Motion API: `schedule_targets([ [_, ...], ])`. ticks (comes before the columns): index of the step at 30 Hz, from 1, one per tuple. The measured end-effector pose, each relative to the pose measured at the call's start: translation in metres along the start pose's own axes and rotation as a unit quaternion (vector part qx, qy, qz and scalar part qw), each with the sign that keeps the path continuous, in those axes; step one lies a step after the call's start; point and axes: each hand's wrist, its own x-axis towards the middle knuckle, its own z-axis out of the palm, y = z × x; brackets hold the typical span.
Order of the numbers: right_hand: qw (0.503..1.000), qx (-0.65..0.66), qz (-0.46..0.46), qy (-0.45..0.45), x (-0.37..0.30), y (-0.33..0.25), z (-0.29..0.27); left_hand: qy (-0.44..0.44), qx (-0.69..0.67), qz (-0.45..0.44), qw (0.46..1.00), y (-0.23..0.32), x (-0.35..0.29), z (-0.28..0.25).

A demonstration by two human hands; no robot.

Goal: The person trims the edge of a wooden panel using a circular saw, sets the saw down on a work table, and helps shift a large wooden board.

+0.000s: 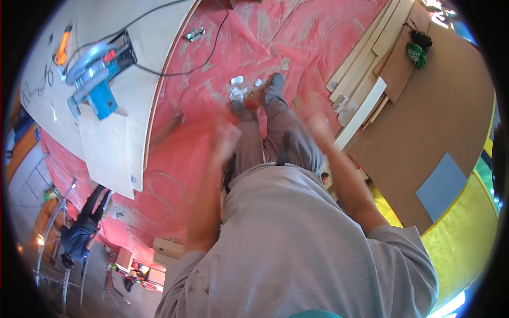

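Note:
My left hand is raised in front of my left thigh, smeared by motion. Its fingers cannot be made out, nor whether it holds anything. My right hand, blurred as well, hovers beside my right thigh, near the end of a narrow white board. Left of my left hand, a dark brownish streak shows over the red floor sheet; I cannot tell what it is. On the large pale panel at the left rests a teal circular saw with a black cable.
An orange-handled tool lies by the saw. Planks are stacked at the right, next to a big brown board bearing a grey-blue sheet and a green bag. Another person stands beside metal scaffolding. White scraps lie near my feet.

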Motion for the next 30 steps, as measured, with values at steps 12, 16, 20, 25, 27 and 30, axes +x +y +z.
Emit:
schedule_targets([
  [12, 0.945, -0.266, -0.055, -0.179, -0.031, -0.063, 0.156, -0.081, 0.262, -0.027, 0.961, -0.108, -0.066, 0.120],
  [16, 0.875, -0.072, -0.151, -0.454, -0.010, -0.083, 0.165, -0.276, 0.205, 0.017, 0.939, -0.088, -0.043, 0.110],
  [20, 0.961, -0.045, -0.061, -0.265, 0.045, -0.034, 0.147, -0.097, 0.105, -0.135, 0.981, -0.137, 0.031, 0.039],
  [25, 0.950, -0.226, -0.166, -0.134, -0.056, -0.033, 0.231, -0.302, 0.359, -0.033, 0.882, -0.125, -0.075, 0.152],
  [27, 0.948, -0.077, -0.146, -0.272, -0.036, -0.072, 0.177, -0.417, 0.346, 0.016, 0.841, -0.089, -0.047, 0.120],
  [30, 0.938, 0.214, -0.113, -0.249, 0.031, -0.049, 0.122, -0.314, -0.095, -0.092, 0.940, -0.114, 0.007, 0.104],
])
